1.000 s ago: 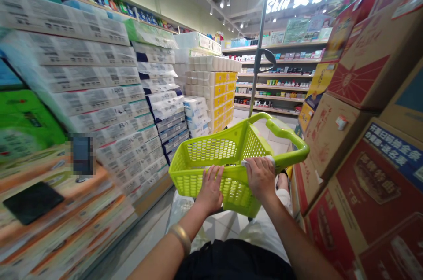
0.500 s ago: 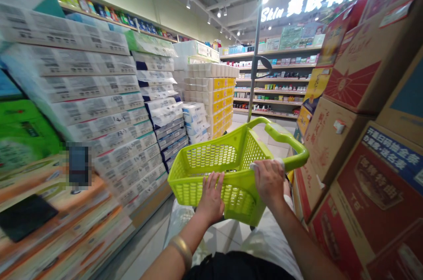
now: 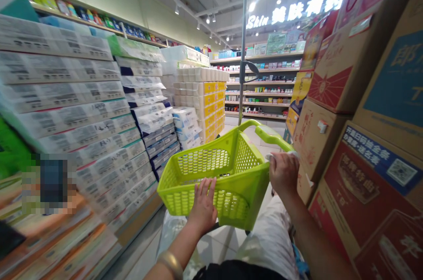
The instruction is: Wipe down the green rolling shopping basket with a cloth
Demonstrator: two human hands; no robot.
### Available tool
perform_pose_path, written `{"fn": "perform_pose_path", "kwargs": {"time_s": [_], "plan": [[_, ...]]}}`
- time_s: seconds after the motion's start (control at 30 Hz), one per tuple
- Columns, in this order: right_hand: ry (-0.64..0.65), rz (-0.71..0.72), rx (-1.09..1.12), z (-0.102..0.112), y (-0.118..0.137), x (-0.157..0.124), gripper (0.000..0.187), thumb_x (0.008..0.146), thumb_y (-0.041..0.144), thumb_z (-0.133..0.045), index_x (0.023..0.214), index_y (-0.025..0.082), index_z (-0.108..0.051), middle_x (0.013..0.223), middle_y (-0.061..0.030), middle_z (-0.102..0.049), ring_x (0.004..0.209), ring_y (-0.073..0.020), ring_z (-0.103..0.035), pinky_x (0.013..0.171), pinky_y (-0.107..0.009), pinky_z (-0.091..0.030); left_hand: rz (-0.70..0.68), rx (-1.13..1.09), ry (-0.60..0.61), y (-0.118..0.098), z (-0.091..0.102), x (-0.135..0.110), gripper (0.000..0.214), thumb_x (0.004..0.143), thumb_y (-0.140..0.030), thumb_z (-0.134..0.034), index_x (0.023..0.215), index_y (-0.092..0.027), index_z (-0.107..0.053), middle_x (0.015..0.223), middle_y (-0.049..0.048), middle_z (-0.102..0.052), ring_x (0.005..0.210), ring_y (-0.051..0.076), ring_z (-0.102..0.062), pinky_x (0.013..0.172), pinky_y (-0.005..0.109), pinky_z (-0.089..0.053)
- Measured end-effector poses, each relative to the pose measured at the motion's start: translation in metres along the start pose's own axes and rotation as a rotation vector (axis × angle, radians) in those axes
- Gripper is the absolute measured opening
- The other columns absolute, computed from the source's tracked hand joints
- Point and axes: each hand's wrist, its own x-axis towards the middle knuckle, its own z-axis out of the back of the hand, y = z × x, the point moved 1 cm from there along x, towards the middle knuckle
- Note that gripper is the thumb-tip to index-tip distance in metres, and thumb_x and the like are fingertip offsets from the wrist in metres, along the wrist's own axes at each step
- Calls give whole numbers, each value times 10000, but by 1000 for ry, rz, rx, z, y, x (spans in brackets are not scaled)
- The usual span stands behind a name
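Note:
A lime-green plastic shopping cart [image 3: 198, 161] with a mesh basket stands tilted before me, its basket holding nothing that I can see. My left hand [image 3: 203, 207] holds the near side of the basket, fingers over the rim and slightly apart. My right hand [image 3: 284, 172] is closed around a white cloth [image 3: 272, 156], pressing it on the green handle [image 3: 272, 136] where that joins the basket. Whether the cloth is fabric or tissue I cannot tell; most of it is under the fingers.
Wrapped paper packs [image 3: 89, 108] rise in tall stacks on the left. Printed cardboard boxes [image 3: 363, 200] tower close on the right. A thin metal pole [image 3: 243, 46] stands beyond the cart, with product shelves [image 3: 264, 79] behind it. Tiled floor [image 3: 211, 249] shows below.
My right hand and the cloth have moved right along the handle, toward its outer end. My left hand stays at the same rim. The view has turned slightly to the right.

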Motion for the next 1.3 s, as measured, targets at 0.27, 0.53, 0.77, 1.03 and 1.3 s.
{"fn": "perform_pose_path", "kwargs": {"time_s": [0.27,0.53,0.77,1.03,1.3], "plan": [[200,168,155,-6,56,-23,200,940,249,-430,952,234,-629,890,-39,-634,932,-206,-504,976,-355,-292,-32,3,-19,5,1,-2,927,655,-58,-457,1492,-189,-82,1486,121,-305,1410,307,-173,1143,559,-132],[30,10,-3,4,-24,11,273,951,311,-380,901,184,-616,841,-72,-616,871,-226,-485,899,-364,-329,-30,3,-25,5,-3,0,926,663,-57,-449,1495,-192,-67,1493,114,-293,1414,301,-167,1145,555,-144],[20,-16,-8,3,-12,7,247,936,300,-395,882,191,-610,835,-66,-619,862,-229,-478,855,-347,-317,-52,47,3,14,1,8,950,651,-50,-451,1494,-183,-34,1502,120,-285,1423,313,-145,1139,567,-158],[18,-22,14,8,4,5,256,942,302,-404,898,189,-630,845,-61,-630,856,-218,-485,845,-345,-307,-47,103,61,31,8,26,929,653,-76,-459,1489,-132,-59,1561,118,-175,1449,270,-47,1157,501,-179],[31,-12,45,9,7,5,250,941,303,-419,919,190,-641,836,-62,-628,828,-215,-490,828,-360,-307,0,150,143,32,17,49,869,653,-134,-464,1477,-136,-187,1554,105,-200,1443,277,-106,1145,504,-203]]}}
